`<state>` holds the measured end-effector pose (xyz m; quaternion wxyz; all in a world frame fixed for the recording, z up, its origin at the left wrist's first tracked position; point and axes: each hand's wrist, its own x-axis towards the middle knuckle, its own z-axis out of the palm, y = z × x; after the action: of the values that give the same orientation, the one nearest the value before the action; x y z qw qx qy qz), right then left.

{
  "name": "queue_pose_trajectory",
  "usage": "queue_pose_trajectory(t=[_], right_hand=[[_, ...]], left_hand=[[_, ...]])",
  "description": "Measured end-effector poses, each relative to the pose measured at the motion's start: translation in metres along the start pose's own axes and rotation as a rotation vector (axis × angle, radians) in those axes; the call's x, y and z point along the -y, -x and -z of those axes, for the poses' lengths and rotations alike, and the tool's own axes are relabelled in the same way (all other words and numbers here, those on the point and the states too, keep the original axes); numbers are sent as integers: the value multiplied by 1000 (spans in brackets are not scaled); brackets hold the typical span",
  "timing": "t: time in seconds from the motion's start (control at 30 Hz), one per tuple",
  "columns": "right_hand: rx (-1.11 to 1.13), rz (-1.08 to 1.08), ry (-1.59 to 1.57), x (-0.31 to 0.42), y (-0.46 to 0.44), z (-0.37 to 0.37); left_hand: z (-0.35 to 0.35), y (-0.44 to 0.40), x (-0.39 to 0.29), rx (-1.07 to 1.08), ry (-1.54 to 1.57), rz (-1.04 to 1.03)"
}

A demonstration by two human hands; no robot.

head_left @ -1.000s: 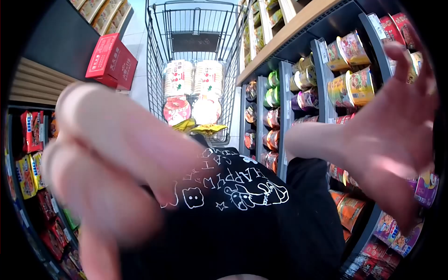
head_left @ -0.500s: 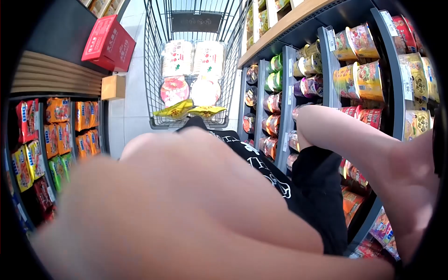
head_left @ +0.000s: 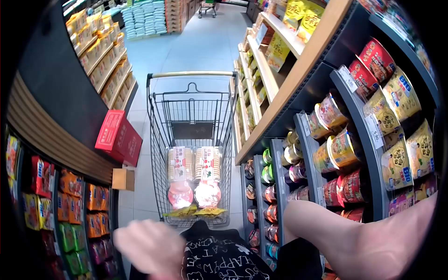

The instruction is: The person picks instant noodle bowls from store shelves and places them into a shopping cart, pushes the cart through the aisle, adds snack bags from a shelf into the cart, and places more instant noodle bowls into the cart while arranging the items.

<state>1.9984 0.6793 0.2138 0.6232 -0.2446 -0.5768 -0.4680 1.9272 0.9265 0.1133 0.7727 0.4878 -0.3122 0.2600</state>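
Blurred by motion, my left hand [head_left: 149, 245] is at the lower left, beside the black shirt [head_left: 219, 254] with white lettering; its fingers are smeared. My right arm is bent on the right, its elbow beside the noodle shelf. Part of my right hand [head_left: 401, 238] shows close to the camera at the right edge, fingers hidden. Ahead stands a shopping cart [head_left: 161, 116], touched by neither hand in view. In it lie two clear packs of round flat food [head_left: 181, 163], two round pink-and-white packages [head_left: 180, 193] and yellow bags [head_left: 210, 212].
Tilted shelves of cup noodles [head_left: 343, 147] line the right side, with snack bags [head_left: 278, 51] beyond. On the left are packaged instant noodles [head_left: 71, 205], a red box [head_left: 120, 135] and a small cardboard box [head_left: 123, 179]. The tiled aisle [head_left: 186, 46] leads to stacked blue packs [head_left: 144, 18].
My left hand has dropped from close before the camera to the lower left. The view has tilted up, so the whole cart and the aisle beyond now show.
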Motion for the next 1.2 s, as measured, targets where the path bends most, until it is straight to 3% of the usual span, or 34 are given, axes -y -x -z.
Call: queue_pose_trajectory(t=[0.03,0.1,0.13,0.17,0.23,0.3,0.37,0.4,0.5,0.57,0.63,0.7,0.73,0.77,0.83,0.9,1.1,1.2], right_hand=[[6,8,4,2,0,2],[16,-4,27,0,-2,8],[18,-14,39,0,-2,9],[23,-20,53,0,-2,11],[38,-36,69,-1,-2,13],[36,-37,66,0,-1,14],[29,-28,68,3,-2,15],[30,-23,69,3,0,14],[43,-25,80,5,2,14],[51,-34,92,7,2,15],[71,-45,110,9,2,16],[81,-65,138,13,1,19],[89,-86,151,16,3,18],[90,-99,157,18,2,19],[89,-116,166,20,6,17],[84,-111,153,22,6,16],[63,-111,102,26,3,9],[46,-97,52,26,4,6]], left_hand=[[28,-15,-9,420,353,46],[30,-14,-24,511,341,-200],[47,-15,-29,797,400,-262],[51,-4,-34,867,658,-100],[142,109,-56,583,694,-119],[66,-3,-20,270,306,101],[6,-13,8,-209,-96,204],[6,-12,6,-211,-96,202],[-1,-7,-6,660,372,566],[-20,-22,-25,163,645,356],[4,-30,-17,585,769,8],[5,-31,-21,767,850,-116],[12,-25,-31,855,936,4],[10,-28,-32,951,890,-86],[29,-2,-71,795,625,93],[9,-28,-33,958,657,-269],[11,-29,-35,1341,477,-266],[32,-17,-43,1231,572,-225]])
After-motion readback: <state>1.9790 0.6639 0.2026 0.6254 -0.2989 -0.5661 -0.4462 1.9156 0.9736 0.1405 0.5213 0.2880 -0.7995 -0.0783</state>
